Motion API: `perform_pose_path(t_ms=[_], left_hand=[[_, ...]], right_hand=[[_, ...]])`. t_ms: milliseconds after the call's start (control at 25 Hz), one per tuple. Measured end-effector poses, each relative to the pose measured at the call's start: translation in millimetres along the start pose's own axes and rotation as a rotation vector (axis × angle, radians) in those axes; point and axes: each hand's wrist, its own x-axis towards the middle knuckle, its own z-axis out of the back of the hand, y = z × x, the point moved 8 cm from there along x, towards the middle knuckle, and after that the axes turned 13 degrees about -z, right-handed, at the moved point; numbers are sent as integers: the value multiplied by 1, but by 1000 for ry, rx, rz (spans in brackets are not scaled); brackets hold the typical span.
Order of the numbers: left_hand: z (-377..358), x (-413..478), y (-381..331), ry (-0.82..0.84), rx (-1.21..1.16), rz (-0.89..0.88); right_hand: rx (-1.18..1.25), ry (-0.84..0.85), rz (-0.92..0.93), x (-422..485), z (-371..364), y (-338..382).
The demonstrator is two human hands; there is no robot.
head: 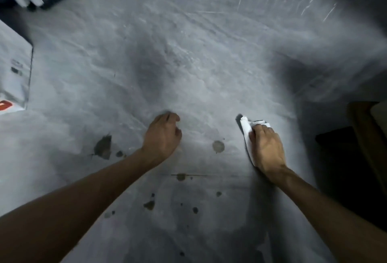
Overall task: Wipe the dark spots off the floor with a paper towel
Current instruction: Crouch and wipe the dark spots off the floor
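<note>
The right hand (269,149) holds a folded white paper towel (245,129). Its fingers (260,129) bend over the towel's top and the palm lies above it, so the towel shows only along the hand's left side and past the fingertips. Towel and hand are low over the grey floor (209,74), toward its right side; I cannot tell whether the towel touches the floor.

The left hand (162,137) is near the middle of the floor, well apart from the right one. Its fingers are curled in under the palm and nothing shows in them. I cannot tell whether the knuckles rest on the floor.

Dark spots lie on the near part of the floor. A round spot (218,146) sits between the two hands, nearer the right one and just beside the towel's lower end. A large ragged patch (103,147) lies toward the floor's left edge, with a small dot close by it. A smudge (181,177) sits on a thin dark line between the forearms, and smaller spots (149,205) are scattered nearer still.

A white box (14,70) with a red mark stands at the floor's left edge. A dark object (356,168) stands at the right edge.
</note>
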Motion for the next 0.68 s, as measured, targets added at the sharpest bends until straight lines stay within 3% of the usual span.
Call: perform_pose_path(t_ms=[120, 200, 280, 400, 560, 680], left_hand=[[-7, -30, -9, 25, 3, -21], [-11, -33, -32, 14, -50, -41], [-19, -21, -59, 17, -312, 36], [-45, -6, -105, 163, -768, 178], [-49, -7, -128, 94, -900, 265], [-61, -11, -142, 144, -983, 282]], right_hand=[[127, 175, -126, -1, 8, -17], [456, 280, -231, -3, 13, -14], [750, 312, -327, -3, 15, -9], [1073, 352, -440, -13, 15, -4], [912, 193, -409, -24, 44, -9], [1082, 244, -350, -27, 60, -13]])
